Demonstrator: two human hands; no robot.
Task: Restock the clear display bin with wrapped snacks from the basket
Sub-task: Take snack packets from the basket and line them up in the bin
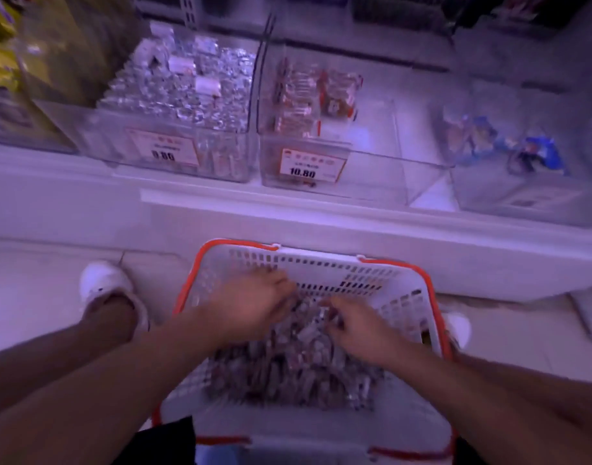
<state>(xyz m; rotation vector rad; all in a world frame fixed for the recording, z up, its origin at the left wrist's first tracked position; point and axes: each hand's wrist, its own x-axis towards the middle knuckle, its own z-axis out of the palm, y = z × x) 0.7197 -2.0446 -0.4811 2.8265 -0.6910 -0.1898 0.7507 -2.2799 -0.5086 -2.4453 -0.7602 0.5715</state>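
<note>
Head view: both hands' grip buried in wrapped snacks [298,364], closure unclear, basket [321,260] on tiled floor [36,297].

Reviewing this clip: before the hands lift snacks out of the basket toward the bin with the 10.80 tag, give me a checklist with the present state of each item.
1. Both hands in the basket: ok; left hand and right hand are on the wrapped snacks.
2. Snacks left to take: ok; a pile fills the basket floor.
3. Secure grip on snacks: cannot tell; fingers are curled into the pile, motion blur hides them.
4. Room in the clear display bin: ok; the right part is bare, with packets only at back left.
5. Path up to the bin: ok; nothing lies between basket and shelf edge.
</note>
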